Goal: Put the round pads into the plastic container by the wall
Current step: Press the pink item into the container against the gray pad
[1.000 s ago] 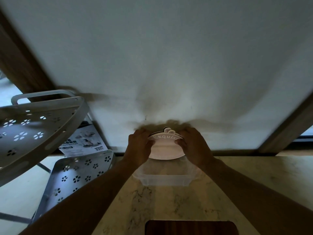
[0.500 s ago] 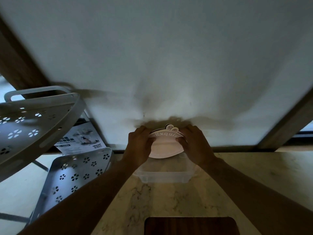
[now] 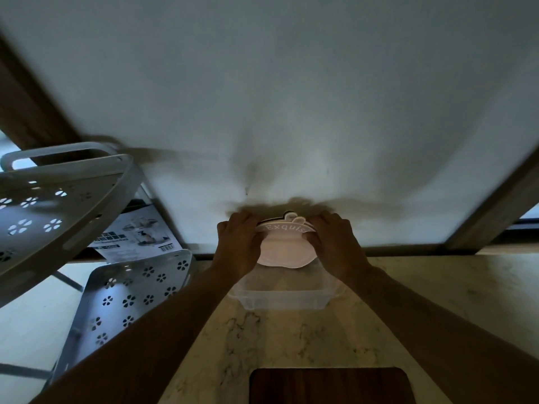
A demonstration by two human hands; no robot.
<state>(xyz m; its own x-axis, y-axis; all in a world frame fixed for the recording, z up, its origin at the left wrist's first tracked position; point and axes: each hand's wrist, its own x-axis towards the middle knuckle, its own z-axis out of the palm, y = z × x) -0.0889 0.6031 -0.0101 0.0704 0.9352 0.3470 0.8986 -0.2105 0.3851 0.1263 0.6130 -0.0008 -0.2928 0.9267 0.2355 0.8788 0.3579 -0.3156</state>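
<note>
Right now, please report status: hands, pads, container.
Left hand and right hand grip round pads. Pads above clear plastic container, tilted up. Nothing blocks.

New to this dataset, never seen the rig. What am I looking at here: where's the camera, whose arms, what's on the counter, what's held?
No machine: a person works with bare hands. The one picture comes from a wide-angle camera worn on the head, looking forward and down. The left hand and right hand hold a pack of round pads between them, over a clear plastic container on the marble counter by the wall. A dark wooden board lies nearest the camera. A perforated white rack stands to the left.
</note>
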